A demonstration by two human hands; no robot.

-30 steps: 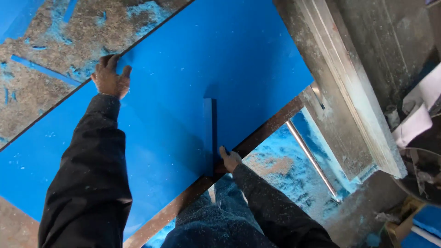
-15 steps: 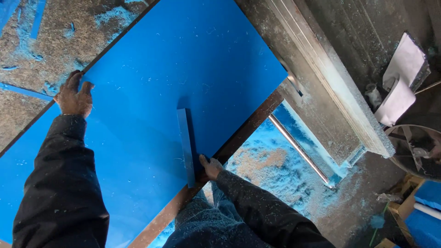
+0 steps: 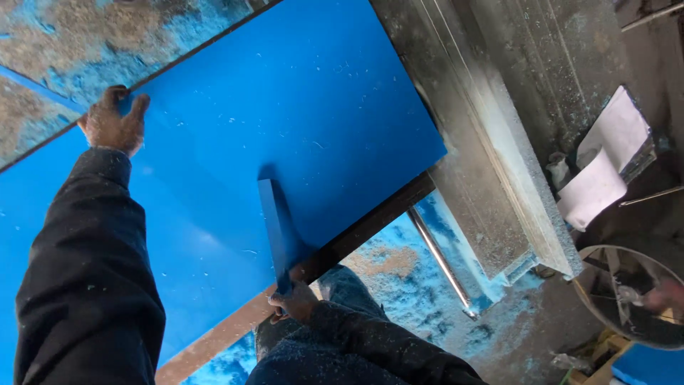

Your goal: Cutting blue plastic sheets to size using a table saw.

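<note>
Nearest, at six o'clock, the right hand [image 3: 296,303] is clenched around the lower end of a narrow blue strip [image 3: 276,232] — it stands on edge on the big blue panel [image 3: 285,121] and runs up toward twelve o'clock. The strip appears already a separate piece from the sheet, so as a judgement a cut is behind it, while the wide panel is uncut and lies whole across the tabletop [image 3: 491,164].

The panel's near edge rests along a brown wooden rail [image 3: 356,239] that slants from seven toward two o'clock. Below the rail, at five o'clock, the floor [image 3: 399,267] is thick with blue dust, and a metal rod [image 3: 438,260] lies across it.

Farther out, at ten o'clock, the left hand [image 3: 112,125] grips the panel's far edge, fingers hooked over it, the dark sleeve [image 3: 89,271] stretched across the sheet. Beyond that edge a second surface [image 3: 107,36] shows blue flecks and brown dust.

As for containers — at four o'clock a round metal bowl-like vessel [image 3: 627,296] sits at the frame's side; what is in it I cannot tell. At three o'clock, white paper [image 3: 605,167] lies in a shallow metal holder.
</note>
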